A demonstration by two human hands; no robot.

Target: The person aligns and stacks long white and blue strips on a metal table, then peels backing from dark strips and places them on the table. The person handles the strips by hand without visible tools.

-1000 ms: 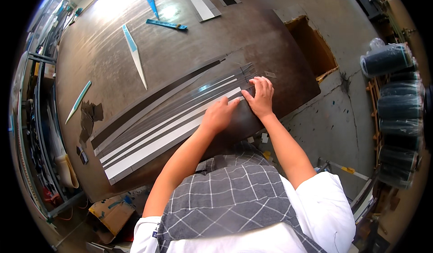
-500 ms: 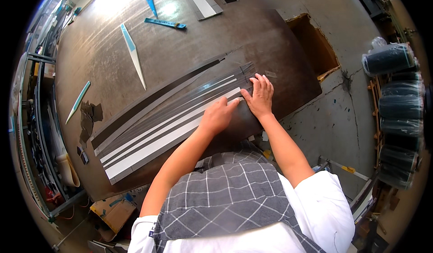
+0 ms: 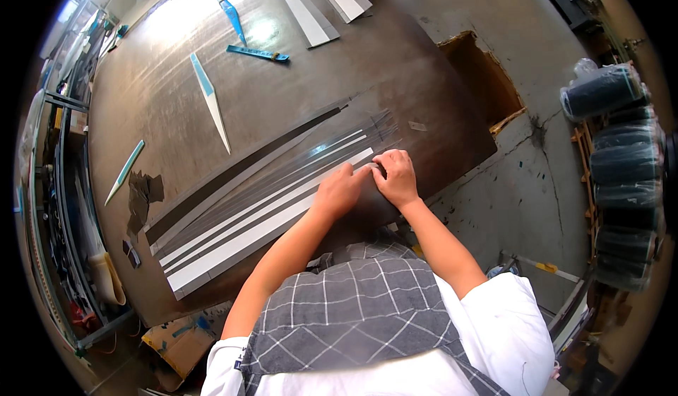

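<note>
A long grey sheet with white bands (image 3: 233,246) lies slantwise along the near edge of the table. At its right end, my left hand (image 3: 337,191) has its fingers bent and pressed to the near corner. Close beside it my right hand (image 3: 397,178) is curled, thumb and fingertips pinched at the same corner. The fingertips of both hands nearly meet, and they hide the exact spot they grip. Beyond the sheet lies a dark strip with grey borders (image 3: 247,163).
On the brown table (image 3: 325,71) lie a white-and-blue pointed tool (image 3: 210,103), a blue knife-like tool (image 3: 231,18), a blue flat bar (image 3: 258,53), a slim pale tool (image 3: 125,172) and dark scraps (image 3: 143,197). More white-and-grey strips (image 3: 305,11) lie far off. Wrapped rolls (image 3: 625,156) stand right.
My right hand has drawn in from the sheet's end, from spread fingers to a pinch beside my left. At the far edge, a white strip now shows where a black one was.
</note>
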